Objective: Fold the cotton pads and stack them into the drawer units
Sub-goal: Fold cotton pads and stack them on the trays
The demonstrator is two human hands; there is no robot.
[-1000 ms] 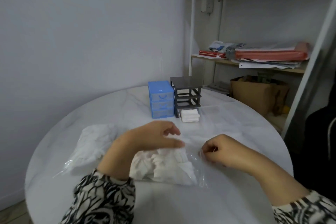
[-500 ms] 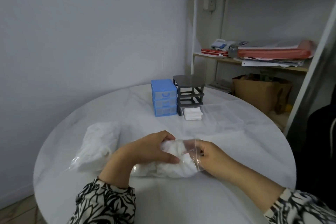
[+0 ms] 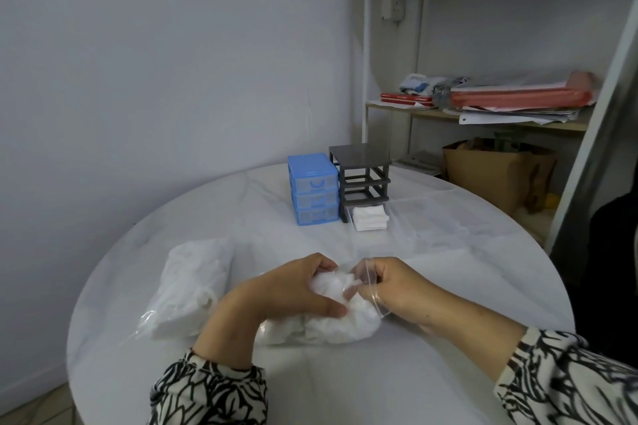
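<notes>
A clear plastic bag of white cotton pads (image 3: 331, 321) lies on the round white table (image 3: 345, 383) near me. My left hand (image 3: 286, 293) grips the bag's bulk from the left, thumb underneath. My right hand (image 3: 390, 286) pinches the bag's open mouth, fingers partly inside against the pads. A second bag of pads (image 3: 193, 286) lies to the left. At the far side stand a blue three-drawer unit (image 3: 313, 188) and a dark grey frame (image 3: 360, 179) with its drawers out. A clear drawer holding folded pads (image 3: 370, 217) sits in front of the frame.
Other clear drawers (image 3: 438, 217) lie on the table right of the frame. A shelf unit (image 3: 483, 107) with papers and a brown bag (image 3: 497, 172) stands behind the table at right. A plain wall is on the left.
My hands have closed in on the near bag. The left hand went from resting on top to gripping its side, and the right hand moved left to the bag's mouth.
</notes>
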